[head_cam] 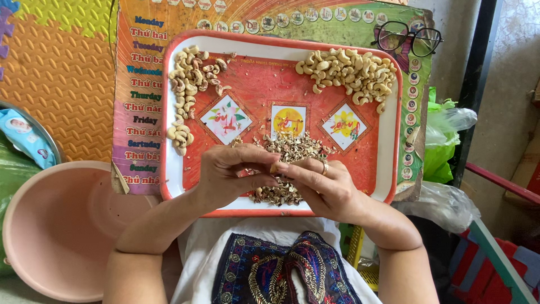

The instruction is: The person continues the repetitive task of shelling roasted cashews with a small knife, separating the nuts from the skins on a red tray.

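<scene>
My fingers [264, 169] pinch one cashew [274, 167]; peeled piles [346, 70] at one and eleven o'clock; husk heap [289, 149] remains on the tray [388, 169].

Pink plastic basin [62, 225] down at 8 o'clock, sitting just left of the tray. Black-framed glasses [406, 38] up at 1 o'clock, lying on a colourful printed poster board [140, 101] that runs under the tray. Orange and yellow foam puzzle mat [56, 73] over at 10 o'clock. Green plastic bag [441, 141] bunched at 3 o'clock, with a clear bag [444, 205] just below it.
</scene>
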